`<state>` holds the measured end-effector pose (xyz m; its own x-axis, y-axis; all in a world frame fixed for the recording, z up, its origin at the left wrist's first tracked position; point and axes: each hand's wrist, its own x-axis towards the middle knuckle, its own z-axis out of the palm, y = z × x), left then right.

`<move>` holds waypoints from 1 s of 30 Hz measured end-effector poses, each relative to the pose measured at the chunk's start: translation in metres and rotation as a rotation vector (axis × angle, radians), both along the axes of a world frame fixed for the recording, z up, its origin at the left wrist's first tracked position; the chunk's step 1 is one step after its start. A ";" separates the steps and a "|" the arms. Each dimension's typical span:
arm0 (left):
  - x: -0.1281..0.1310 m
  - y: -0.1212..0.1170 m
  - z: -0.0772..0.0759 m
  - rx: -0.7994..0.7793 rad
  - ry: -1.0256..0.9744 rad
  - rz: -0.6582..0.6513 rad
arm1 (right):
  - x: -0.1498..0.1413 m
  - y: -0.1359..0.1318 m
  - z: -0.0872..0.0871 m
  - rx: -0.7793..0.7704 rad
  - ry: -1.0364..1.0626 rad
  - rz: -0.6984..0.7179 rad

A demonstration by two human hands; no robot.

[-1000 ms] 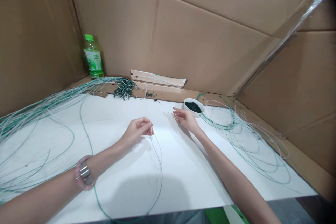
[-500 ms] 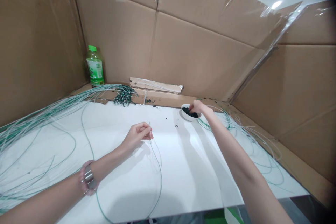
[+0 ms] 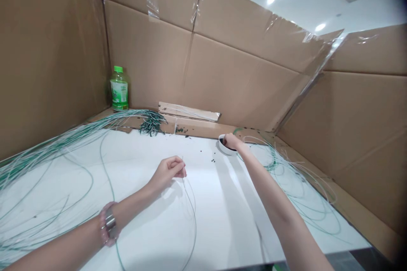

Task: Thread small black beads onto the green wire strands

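Observation:
My left hand (image 3: 167,172) rests mid-table, fingers pinched on the upright tip of a thin green wire (image 3: 190,203) that loops back toward me. My right hand (image 3: 229,140) reaches into a small white bowl (image 3: 223,147) of dark beads at the back of the white table (image 3: 222,207); its fingers are curled down into the bowl, and what they hold is hidden. A few dark beads (image 3: 213,161) lie loose on the table in front of the bowl.
A large bundle of green wires (image 3: 57,144) fans across the left side, its dark ends (image 3: 151,122) near the back. More loose wire loops (image 3: 295,182) lie at the right. A green bottle (image 3: 119,89) stands in the back left corner. Cardboard walls (image 3: 241,76) surround the table.
My right hand moved from the table beside the bowl into the bowl and stays there. My left hand kept its pinch on the wire. The view tilted up.

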<state>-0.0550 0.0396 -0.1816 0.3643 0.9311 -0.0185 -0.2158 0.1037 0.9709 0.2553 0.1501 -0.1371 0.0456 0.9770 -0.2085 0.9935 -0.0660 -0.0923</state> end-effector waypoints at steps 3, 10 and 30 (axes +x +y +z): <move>0.000 -0.001 0.000 -0.004 -0.002 -0.005 | 0.006 -0.004 0.000 0.072 0.030 0.000; 0.001 0.000 0.001 0.002 0.001 -0.002 | 0.002 -0.033 0.015 0.271 0.180 0.007; -0.001 0.001 -0.003 0.019 0.002 -0.016 | -0.038 -0.060 -0.034 0.191 0.375 0.111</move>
<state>-0.0562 0.0411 -0.1848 0.3795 0.9252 -0.0016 -0.2120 0.0887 0.9732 0.2171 0.0898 -0.1716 -0.1062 0.9943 -0.0052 0.8891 0.0927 -0.4482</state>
